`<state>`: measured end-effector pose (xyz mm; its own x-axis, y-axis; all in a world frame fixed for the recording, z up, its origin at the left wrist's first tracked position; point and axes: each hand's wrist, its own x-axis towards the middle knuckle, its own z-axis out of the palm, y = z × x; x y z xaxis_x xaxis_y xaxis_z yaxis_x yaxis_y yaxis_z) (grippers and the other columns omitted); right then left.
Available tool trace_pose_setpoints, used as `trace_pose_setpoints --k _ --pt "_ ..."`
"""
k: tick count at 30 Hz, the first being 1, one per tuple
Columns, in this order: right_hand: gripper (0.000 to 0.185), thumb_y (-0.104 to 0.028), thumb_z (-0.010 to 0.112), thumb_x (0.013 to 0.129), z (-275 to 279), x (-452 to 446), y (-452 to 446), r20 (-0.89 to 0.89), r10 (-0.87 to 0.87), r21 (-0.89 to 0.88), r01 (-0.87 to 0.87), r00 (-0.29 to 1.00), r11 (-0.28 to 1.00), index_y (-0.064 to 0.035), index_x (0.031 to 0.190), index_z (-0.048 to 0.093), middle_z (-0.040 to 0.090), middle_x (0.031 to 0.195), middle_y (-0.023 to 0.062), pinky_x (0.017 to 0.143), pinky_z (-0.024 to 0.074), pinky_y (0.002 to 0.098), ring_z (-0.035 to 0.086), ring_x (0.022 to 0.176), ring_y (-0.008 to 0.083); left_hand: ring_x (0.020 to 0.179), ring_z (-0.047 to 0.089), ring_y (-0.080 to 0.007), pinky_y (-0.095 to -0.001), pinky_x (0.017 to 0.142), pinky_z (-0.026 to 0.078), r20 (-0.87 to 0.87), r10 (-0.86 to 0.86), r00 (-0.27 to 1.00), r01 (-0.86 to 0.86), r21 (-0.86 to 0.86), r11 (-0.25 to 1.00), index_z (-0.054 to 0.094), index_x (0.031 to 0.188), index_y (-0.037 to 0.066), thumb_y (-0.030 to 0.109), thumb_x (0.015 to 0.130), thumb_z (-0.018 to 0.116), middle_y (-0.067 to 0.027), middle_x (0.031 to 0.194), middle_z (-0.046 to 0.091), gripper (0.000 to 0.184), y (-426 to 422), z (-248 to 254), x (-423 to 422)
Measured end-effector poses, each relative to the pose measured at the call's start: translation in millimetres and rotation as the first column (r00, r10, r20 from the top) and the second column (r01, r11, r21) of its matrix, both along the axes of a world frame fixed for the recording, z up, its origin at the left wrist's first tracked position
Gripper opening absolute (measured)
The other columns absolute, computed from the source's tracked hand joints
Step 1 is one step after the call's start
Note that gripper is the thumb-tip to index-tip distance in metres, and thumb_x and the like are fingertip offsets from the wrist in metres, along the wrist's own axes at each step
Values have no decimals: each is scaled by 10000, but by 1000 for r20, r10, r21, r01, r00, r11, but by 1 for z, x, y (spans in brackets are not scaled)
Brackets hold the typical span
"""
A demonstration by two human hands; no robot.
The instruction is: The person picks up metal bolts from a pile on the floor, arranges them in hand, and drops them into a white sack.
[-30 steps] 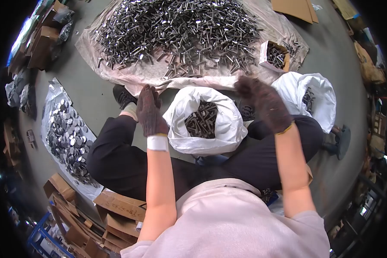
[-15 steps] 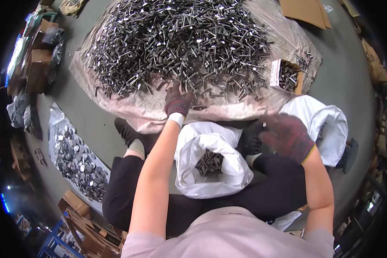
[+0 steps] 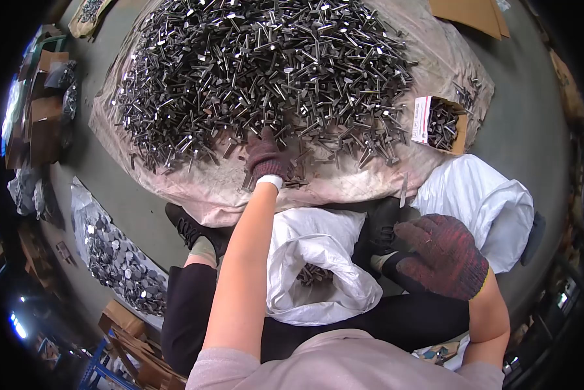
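Note:
My left hand (image 3: 266,157), in a dark red knitted glove, reaches to the near edge of a large heap of metal bolts (image 3: 259,71). Its fingers are apart and touch the bolts there; no firm hold shows. To the right, my right hand (image 3: 444,253) in a similar glove hovers over my right leg, thumb apart from the fingers, with nothing visible in it. A thin metal piece (image 3: 404,190) shows just above its fingertips, apart from them. Between my legs stands an open white woven sack (image 3: 324,286) with bolts (image 3: 315,274) inside.
The heap lies on a stained cloth (image 3: 194,185). A small carton (image 3: 420,120) of bolts and another white sack (image 3: 477,201) are at right. Grey metal discs (image 3: 123,266) cover a sheet at left. Cardboard (image 3: 470,16) lies at back right; boxes (image 3: 45,130) line the left.
The view has shifted, so the heap and sacks sit lower in the picture. My right hand has moved down toward my leg. My left hand stays by the heap's near edge.

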<state>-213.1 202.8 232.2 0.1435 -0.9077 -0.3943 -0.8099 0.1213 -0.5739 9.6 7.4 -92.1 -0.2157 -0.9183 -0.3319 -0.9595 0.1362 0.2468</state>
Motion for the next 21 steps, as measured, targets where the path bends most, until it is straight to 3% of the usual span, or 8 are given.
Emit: trace_pose_setpoints --k 5,7,8,11,12,15,16,21 --pt "499 -304 770 791 0 -1 3 -13 -34 57 34 999 998 -13 1174 637 683 1007 172 788 537 458 661 945 367 1059 614 -468 -508 910 516 -66 -7 998 13 84 996 573 1220 104 508 731 758 -286 1169 565 661 -7 1 7" --pt "494 -306 767 796 -1 -1 5 -4 -39 41 39 999 998 -15 1173 638 682 1008 170 791 535 457 659 944 367 1041 649 -430 -487 860 540 -164 -87 983 110 140 984 626 1211 119 531 707 798 -284 1207 596 673 -16 4 16" --pt "493 -306 765 797 1 -1 5 -13 -32 34 32 999 999 -16 1174 638 682 1007 169 790 535 456 659 941 366 996 654 -414 -481 836 535 -205 -137 969 167 133 977 662 1139 107 466 771 780 -248 1132 633 527 -17 12 23" --pt "514 -267 771 770 0 -2 8 3 -24 12 23 1000 1000 -11 1190 621 670 998 179 782 528 465 653 925 377 959 655 -407 -467 830 537 -259 -271 927 325 193 926 670 1128 115 422 841 733 -208 1125 649 425 -13 18 45" --pt "542 -227 779 741 0 -2 9 24 -17 -2 17 1000 1000 -4 1203 604 657 989 191 775 521 475 648 913 389 998 639 -398 -467 849 538 -272 -325 906 403 322 856 665 1154 159 371 874 708 -186 1162 637 353 -15 14 48" --pt "538 -234 779 746 1 -2 7 14 -19 32 19 1000 999 -5 1201 606 662 991 189 783 523 475 650 923 391 1084 610 -400 -480 871 538 -340 -408 848 477 150 866 664 1150 214 386 814 750 -170 1228 615 387 15 24 55" --pt "538 -234 779 746 2 -2 8 12 -18 29 18 1000 999 -5 1201 606 662 991 189 783 523 475 650 923 391 1135 579 -410 -505 889 531 -266 -493 828 532 96 841 639 1163 251 402 740 793 -144 1273 576 475 23 33 55" --pt "487 -319 748 780 -1 1 11 -34 -36 18 37 999 999 -41 1164 636 688 983 152 773 527 466 657 902 362 1082 605 -411 -492 931 517 -23 -472 881 466 207 860 607 1256 222 319 703 801 -135 1255 561 594 40 56 30"
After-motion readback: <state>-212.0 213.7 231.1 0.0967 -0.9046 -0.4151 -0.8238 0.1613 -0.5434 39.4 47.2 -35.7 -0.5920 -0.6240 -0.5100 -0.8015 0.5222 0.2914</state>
